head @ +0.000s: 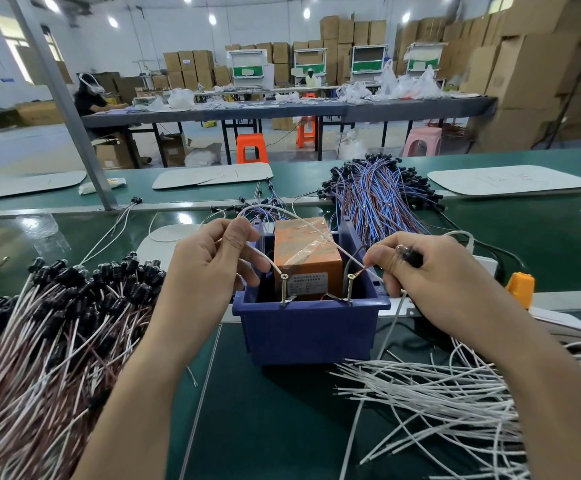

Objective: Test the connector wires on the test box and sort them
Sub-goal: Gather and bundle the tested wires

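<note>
The test box is a blue plastic bin holding an orange taped block, with two upright screws at its front rim. My left hand pinches a white wire whose tip touches the left screw. My right hand grips the wire's black connector and pinches a brown lead against the right screw. The white wire arcs over the box between both hands.
A large heap of black-capped brown and white wires lies on the left of the green bench. White wires spread at the lower right. Blue and brown wires pile up behind the box. An orange object sits right.
</note>
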Tool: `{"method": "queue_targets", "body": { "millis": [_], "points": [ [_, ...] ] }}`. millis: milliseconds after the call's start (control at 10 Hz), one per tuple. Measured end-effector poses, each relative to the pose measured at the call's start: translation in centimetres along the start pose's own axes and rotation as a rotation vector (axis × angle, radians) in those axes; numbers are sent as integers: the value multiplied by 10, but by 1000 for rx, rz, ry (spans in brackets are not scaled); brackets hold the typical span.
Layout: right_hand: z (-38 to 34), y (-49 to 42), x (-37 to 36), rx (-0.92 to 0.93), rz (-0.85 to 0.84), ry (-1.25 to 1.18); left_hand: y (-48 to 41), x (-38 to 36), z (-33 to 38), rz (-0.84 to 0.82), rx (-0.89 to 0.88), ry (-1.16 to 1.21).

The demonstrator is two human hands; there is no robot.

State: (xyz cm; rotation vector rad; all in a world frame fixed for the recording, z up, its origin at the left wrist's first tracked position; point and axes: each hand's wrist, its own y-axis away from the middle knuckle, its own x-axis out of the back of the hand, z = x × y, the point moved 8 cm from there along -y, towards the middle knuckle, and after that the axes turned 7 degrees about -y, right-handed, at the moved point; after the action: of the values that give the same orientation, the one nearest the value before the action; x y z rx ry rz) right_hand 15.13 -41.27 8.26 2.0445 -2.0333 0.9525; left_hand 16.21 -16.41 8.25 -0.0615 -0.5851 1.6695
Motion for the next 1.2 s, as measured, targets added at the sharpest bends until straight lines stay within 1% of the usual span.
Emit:
{"method": "queue_targets", "body": {
  "millis": [900, 1000, 1200],
  "points": [
    [-7, 1, 0, 8, 0, 2, 0, 5, 6, 7, -14, 3],
    [-9, 3, 2, 16, 11, -5, 0, 5, 4, -2, -10, -5],
    [-5, 6, 0, 7, -32, 36, -1, 7, -4, -34, 35, -43]
  ]
}}
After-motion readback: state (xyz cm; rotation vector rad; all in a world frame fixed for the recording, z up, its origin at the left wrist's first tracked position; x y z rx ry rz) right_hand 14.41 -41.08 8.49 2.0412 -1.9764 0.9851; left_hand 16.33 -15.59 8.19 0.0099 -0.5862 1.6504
